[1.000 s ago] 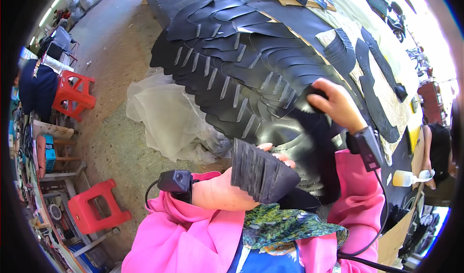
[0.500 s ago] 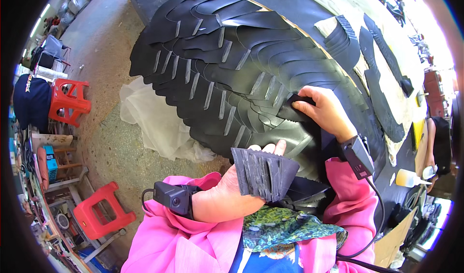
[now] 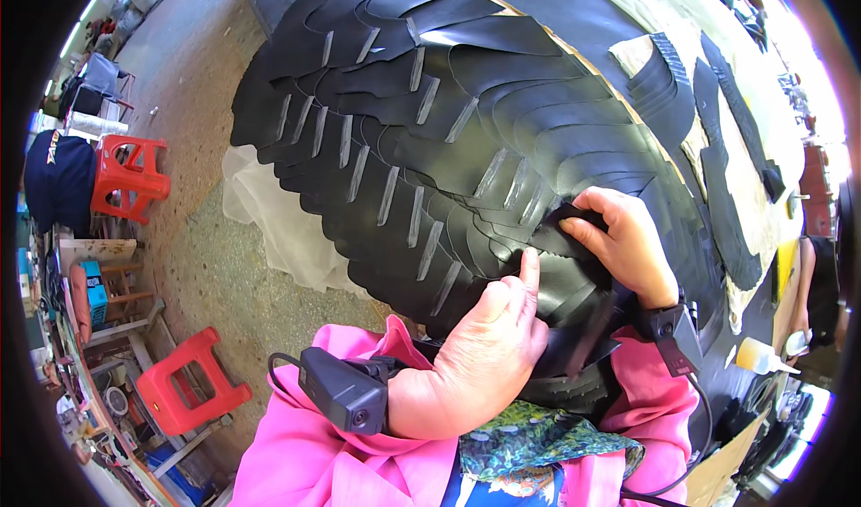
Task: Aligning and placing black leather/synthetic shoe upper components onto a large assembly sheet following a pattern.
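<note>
Layered black leather-like pieces [image 3: 404, 161], several with narrow grey strips at their edges, lie overlapped in fanned rows before me. My right hand [image 3: 623, 242] pinches a small black piece [image 3: 567, 215] between thumb and fingers, just above the near right end of the rows. My left hand [image 3: 493, 332] has its back turned up, its index finger stretched toward the pieces below the right hand's piece and the other fingers curled. Beside its palm a dark, motion-smeared edge [image 3: 589, 336] shows, likely the stack it carries; most of that is hidden beneath the hand.
Whitish sheeting [image 3: 278, 224] hangs at the rows' left side. Red plastic stools [image 3: 193, 386] stand on the floor to the left. Long black strips [image 3: 726, 202] lie at right, near a bottle of yellowish liquid [image 3: 756, 356]. Another person's arm [image 3: 804, 283] shows at far right.
My left hand has turned over, taking the stack of black pieces mostly out of sight, and its index finger now reaches to the rows. The right hand has shifted slightly nearer and right.
</note>
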Motion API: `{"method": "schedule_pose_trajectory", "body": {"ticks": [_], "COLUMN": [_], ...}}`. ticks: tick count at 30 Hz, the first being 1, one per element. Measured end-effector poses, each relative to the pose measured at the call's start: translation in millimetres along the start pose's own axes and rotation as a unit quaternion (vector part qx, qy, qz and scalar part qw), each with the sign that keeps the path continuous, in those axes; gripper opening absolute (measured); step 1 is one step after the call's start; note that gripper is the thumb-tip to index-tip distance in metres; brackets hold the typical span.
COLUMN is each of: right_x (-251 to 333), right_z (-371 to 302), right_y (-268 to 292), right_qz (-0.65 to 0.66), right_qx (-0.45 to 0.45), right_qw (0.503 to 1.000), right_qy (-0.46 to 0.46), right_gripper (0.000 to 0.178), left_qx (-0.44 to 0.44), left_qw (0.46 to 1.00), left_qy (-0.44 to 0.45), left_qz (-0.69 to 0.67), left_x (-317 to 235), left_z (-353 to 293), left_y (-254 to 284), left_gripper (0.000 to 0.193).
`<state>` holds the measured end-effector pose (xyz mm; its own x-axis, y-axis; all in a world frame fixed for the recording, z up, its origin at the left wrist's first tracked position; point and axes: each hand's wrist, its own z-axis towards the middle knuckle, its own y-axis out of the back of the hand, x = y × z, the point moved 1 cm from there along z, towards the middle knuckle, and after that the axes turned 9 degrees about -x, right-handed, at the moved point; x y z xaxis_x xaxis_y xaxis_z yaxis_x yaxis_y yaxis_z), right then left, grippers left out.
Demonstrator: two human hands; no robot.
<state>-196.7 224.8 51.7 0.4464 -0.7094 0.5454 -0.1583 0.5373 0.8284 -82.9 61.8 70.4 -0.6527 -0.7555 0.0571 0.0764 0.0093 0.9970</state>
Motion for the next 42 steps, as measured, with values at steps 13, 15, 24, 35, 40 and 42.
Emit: {"method": "schedule_pose_trajectory", "body": {"ticks": [13,15,24,35,40,42], "right_x": [-1.0,-0.3,-2.2,-4.0,3.7,9.5], "right_z": [1.3,1.6,4.8,9.0,14.7,17.3], "right_y": [0.7,2.0,-2.2,-1.8,1.3,2.8], "right_qz": [0.006,0.015,0.051,0.011,-0.051,-0.189], "right_qx": [-0.004,-0.020,-0.058,-0.057,-0.019,-0.087], "right_qw": [1.000,1.000,0.996,0.998,0.998,0.974], "right_qy": [-0.010,0.016,-0.046,-0.019,-0.035,0.086], "right_gripper": [0.024,0.021,0.014,0.015,0.016,0.017], "left_qx": [-0.042,-0.037,-0.039,-0.065,-0.067,-0.079], "left_qw": [0.995,0.995,0.996,0.993,0.993,0.989], "left_qy": [0.019,0.011,0.001,-0.001,0.001,0.011], "left_qz": [-0.090,-0.095,-0.084,-0.097,-0.094,-0.122], "left_x": [10.5,11.5,9.5,10.3,10.6,12.6], "left_z": [14.5,15.9,16.3,17.1,15.1,13.2], "left_y": [-6.0,-5.7,-9.1,-10.5,-10.8,-12.1], "left_gripper": [0.018,0.018,0.017,0.017,0.016,0.015]}}
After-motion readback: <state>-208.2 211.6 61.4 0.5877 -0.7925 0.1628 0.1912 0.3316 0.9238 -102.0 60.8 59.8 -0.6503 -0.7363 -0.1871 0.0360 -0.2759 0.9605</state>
